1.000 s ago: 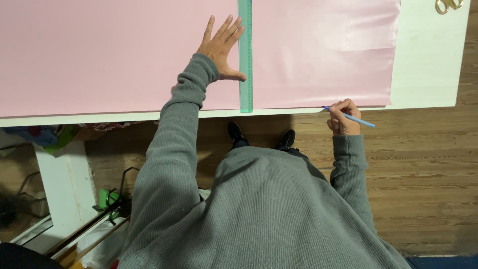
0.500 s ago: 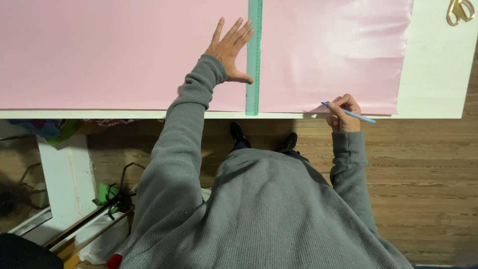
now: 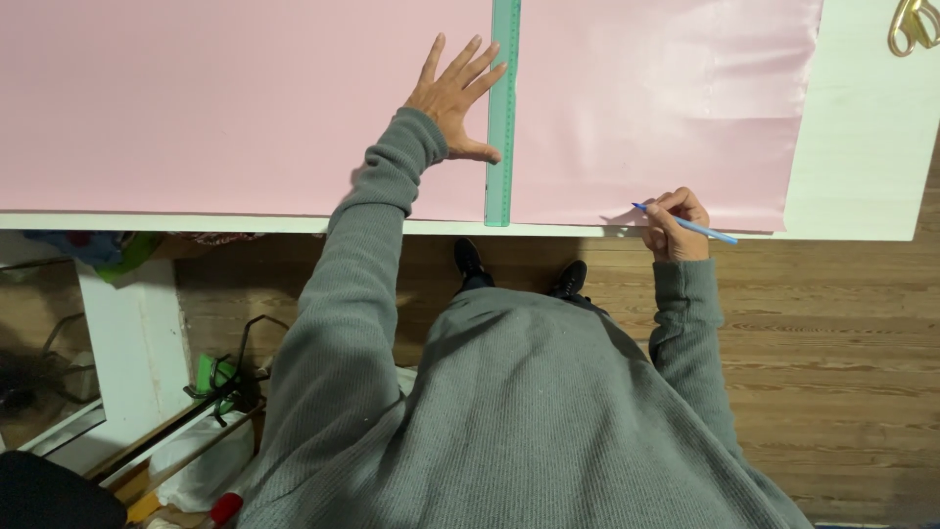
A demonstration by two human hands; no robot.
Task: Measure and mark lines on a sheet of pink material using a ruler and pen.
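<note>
A large pink paper sheet (image 3: pixel 215 98) covers most of the white table (image 3: pixel 862 147). A long green translucent ruler (image 3: pixel 501 147) lies across the sheet, running from the near table edge away from me. My left hand (image 3: pixel 456 96) rests flat on the paper with fingers spread, its fingertips and thumb against the ruler's left edge. My right hand (image 3: pixel 676 223) hovers at the near edge of the sheet, right of the ruler, gripping a blue pen (image 3: pixel 685 223) whose tip points left at the paper.
Gold-coloured scissors (image 3: pixel 911 24) lie at the table's far right corner. Below the table are a wooden floor (image 3: pixel 832 323), my dark shoes (image 3: pixel 519 269), a white table leg (image 3: pixel 137 323) and green and black clutter (image 3: pixel 220 382) at the left.
The view has shifted, so the table sits lower and further right in frame. My left hand stays flat beside the ruler, and my right hand keeps the pen at the sheet's near edge.
</note>
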